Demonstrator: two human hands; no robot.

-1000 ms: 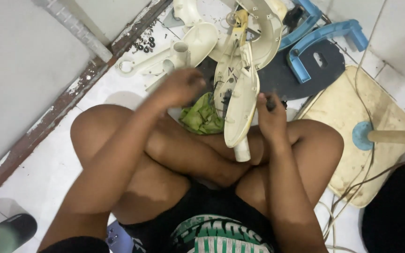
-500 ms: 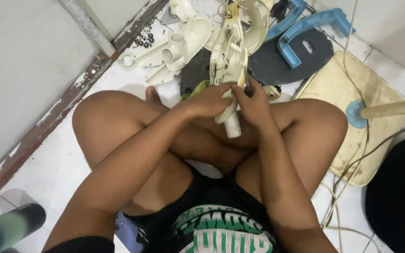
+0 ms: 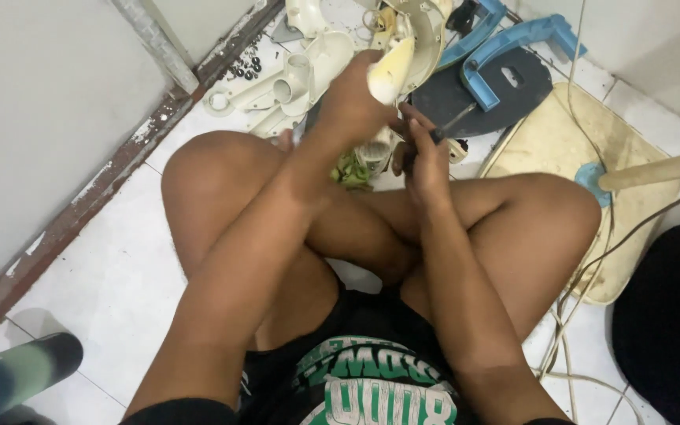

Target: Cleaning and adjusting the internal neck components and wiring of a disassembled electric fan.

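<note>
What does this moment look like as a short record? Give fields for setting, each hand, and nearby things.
setting: person sitting cross-legged on a white tiled floor, seen from above
left hand: gripping a cream plastic housing part, raised over the legs
right hand: closed around a dark-handled tool, tip aimed toward the housing
beyond the hands: cream plastic parts, blue plastic pieces, a dark round plate
right side: yellowed base with a pole, loose cables

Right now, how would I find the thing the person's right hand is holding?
Start at the big yellowish base on the tiled floor at the right. Move left to the right hand above the crossed legs. It grips a thin screwdriver, dark-handled with a metal shaft, far slimmer than the cream plastic parts nearby.
</note>
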